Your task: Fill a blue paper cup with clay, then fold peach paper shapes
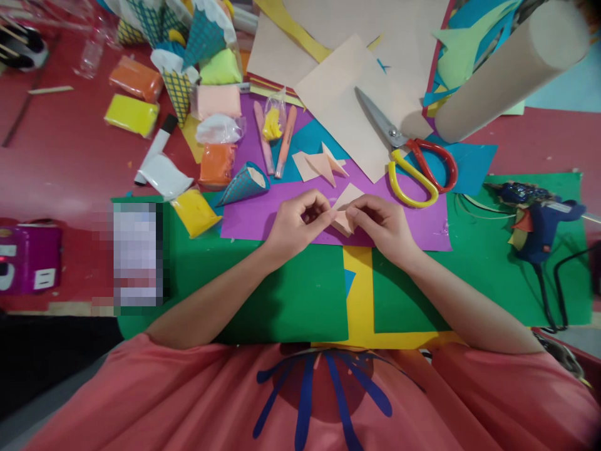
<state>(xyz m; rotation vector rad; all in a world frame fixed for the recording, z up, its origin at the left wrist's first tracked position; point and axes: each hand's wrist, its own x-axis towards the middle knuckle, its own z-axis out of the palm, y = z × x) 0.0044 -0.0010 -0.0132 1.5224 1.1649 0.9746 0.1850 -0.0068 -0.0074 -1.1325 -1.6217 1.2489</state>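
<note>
Between both hands is a small piece of peach paper [345, 220], bent along its middle. My left hand [303, 220] pinches its left edge between thumb and fingertips. On the other edge, my right hand [381, 224] holds it in a similar pinch. Both hands hover over a purple sheet [253, 219]. Just beyond them lie some folded peach paper scraps [322, 166]. Scissors [399, 141] with one yellow and one red handle rest beyond my right hand, blades partly over a large peach sheet [347, 94]. A blue patterned paper cone [244, 183] lies left of my left hand.
Packets of coloured clay [218, 164], a marker [157, 147] and decorated cones [206, 31] crowd the left. A tall pale roll [507, 75] stands at the back right. On a green sheet [413, 294], a blue glue gun [539, 228] lies with its cord. Two pink sticks [285, 141] lie ahead.
</note>
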